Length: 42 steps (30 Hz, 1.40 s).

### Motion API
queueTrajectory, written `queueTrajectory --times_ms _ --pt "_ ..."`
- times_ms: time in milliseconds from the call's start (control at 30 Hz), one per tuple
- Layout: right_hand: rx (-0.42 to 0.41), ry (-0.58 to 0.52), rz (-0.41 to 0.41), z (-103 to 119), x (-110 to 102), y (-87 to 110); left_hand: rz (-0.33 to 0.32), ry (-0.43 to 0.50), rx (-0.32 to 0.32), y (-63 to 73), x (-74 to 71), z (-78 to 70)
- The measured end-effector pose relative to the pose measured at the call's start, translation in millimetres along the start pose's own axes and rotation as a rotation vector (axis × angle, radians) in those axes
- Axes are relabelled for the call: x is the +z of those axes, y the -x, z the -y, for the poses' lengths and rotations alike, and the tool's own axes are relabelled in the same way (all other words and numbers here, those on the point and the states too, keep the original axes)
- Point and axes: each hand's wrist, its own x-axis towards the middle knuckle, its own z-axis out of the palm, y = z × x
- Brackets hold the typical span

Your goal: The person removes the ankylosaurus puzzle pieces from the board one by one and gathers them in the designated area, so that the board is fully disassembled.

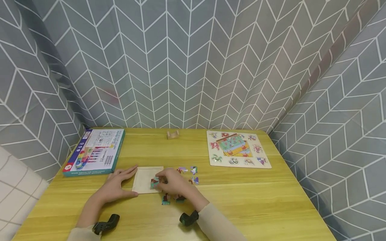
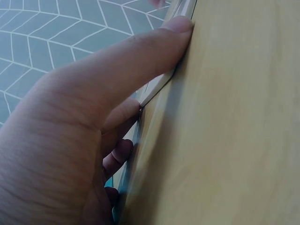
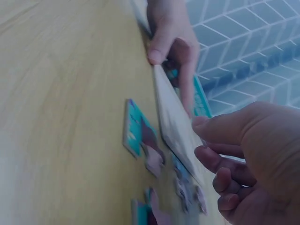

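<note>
A shallow pale wooden puzzle tray [image 1: 141,179] lies in front of me. My left hand [image 1: 117,183] holds it at the left side, thumb at the near corner and a fingertip by the far corner. Over the tray's right part, my right hand [image 1: 172,181] pinches a turquoise and brown jigsaw piece [image 1: 154,182] between thumb and fingers. Most of that piece is hidden in the right wrist view. Several loose pieces lie on the table beside the tray, among them a turquoise-edged piece [image 3: 136,126] near its front edge and a purple and white piece [image 1: 194,180] to the right.
At the left stands a flat boxed toy set [image 1: 94,150]. A small wooden block [image 1: 173,135] sits at the back edge of the yellow wood-grain table [image 1: 241,207]. At back right lies a white board with animal pictures [image 1: 215,160], colourful cards [image 1: 232,143] on top. Patterned curtains enclose the back and right.
</note>
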Motion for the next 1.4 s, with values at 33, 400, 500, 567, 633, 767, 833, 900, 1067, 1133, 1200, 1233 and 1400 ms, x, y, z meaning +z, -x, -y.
queueTrajectory --times_ms 33,400,500,567,633,767,833,900,1067,1133,1200,1233,1400 --pt "0.004 -0.012 -0.015 -1.1 -2.3 3.7 0.0 -0.002 0.001 -0.1 0.1 -0.1" --pt "0.104 -0.021 -0.222 -39.1 -36.4 80.5 -0.004 -0.004 0.015 0.8 -2.8 -1.4" --pt "0.128 -0.034 -0.261 -49.2 -41.4 105.2 -0.006 -0.005 0.018 1.3 -4.3 -1.2" --pt "0.137 -0.023 -0.282 -53.8 -43.7 117.5 -0.01 -0.008 0.022 1.0 -5.1 -0.7" --pt "0.136 -0.01 -0.294 -56.7 -44.7 126.8 -0.01 -0.01 0.025 0.4 -5.8 -0.3" --pt "0.135 -0.005 -0.298 -59.6 -42.6 138.5 -0.004 -0.006 0.02 0.1 -5.8 0.2" --pt "0.131 -0.016 -0.291 -60.6 -39.8 142.3 0.002 -0.005 0.019 0.2 -4.7 0.3" --pt "0.127 -0.023 -0.276 -61.7 -36.4 145.3 0.008 -0.003 0.018 0.6 -2.9 0.4" --pt "0.1 -0.007 -0.235 -64.6 -29.3 145.5 0.005 0.001 0.017 1.3 0.7 1.9" --pt "0.093 -0.01 -0.218 -64.7 -27.3 144.5 0.003 0.003 0.016 1.6 0.9 1.9" --pt "0.094 -0.01 -0.204 -65.0 -25.7 143.4 0.002 -0.001 0.015 1.6 0.3 1.7" --pt "0.097 -0.011 -0.2 -65.4 -24.9 143.0 0.001 -0.003 0.015 1.5 -0.1 1.5" --pt "0.102 0.01 -0.211 -68.7 -22.9 143.2 -0.002 -0.007 0.017 0.2 -1.2 2.0"
